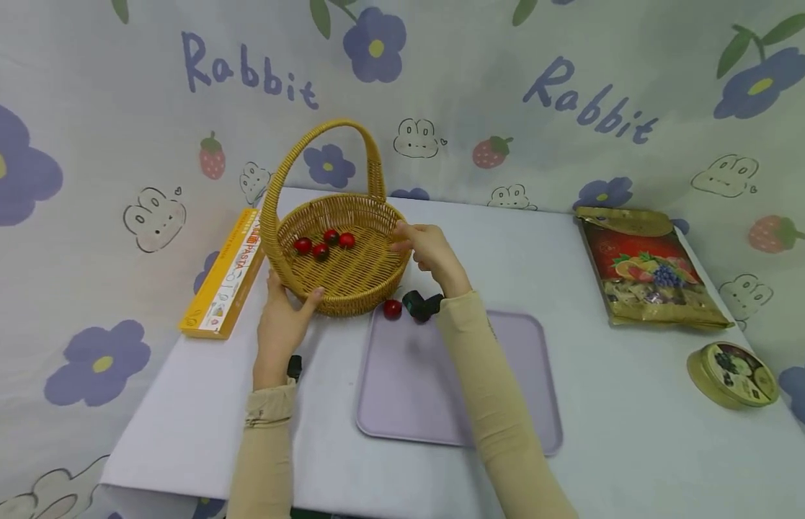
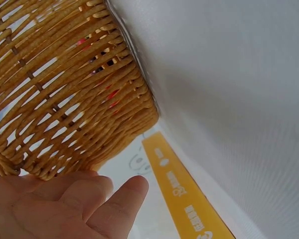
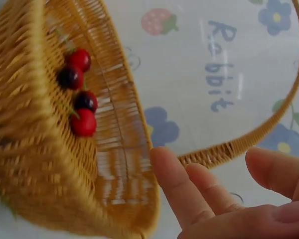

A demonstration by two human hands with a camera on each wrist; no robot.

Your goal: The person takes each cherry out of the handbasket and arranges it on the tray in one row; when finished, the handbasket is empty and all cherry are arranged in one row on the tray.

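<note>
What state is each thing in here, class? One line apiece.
Wicker basket: handle up, four cherries inside
Tray: lying flat
Lone cherry: at the tray's far-left corner
Pasta box: lying flat
Foil bag: lying flat, seal unclear
Round tin: closed
Left hand: holding the basket
Right hand: fingers extended at the basket's rim

From afar I watch a yellow pasta box (image 1: 224,277), red-and-gold bag (image 1: 655,268) and round tin (image 1: 733,375) near a Rabbit-print backdrop (image 1: 454,86).

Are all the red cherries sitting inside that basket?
No, in the head view one red cherry lies outside, close by the near side of the basket.
</note>
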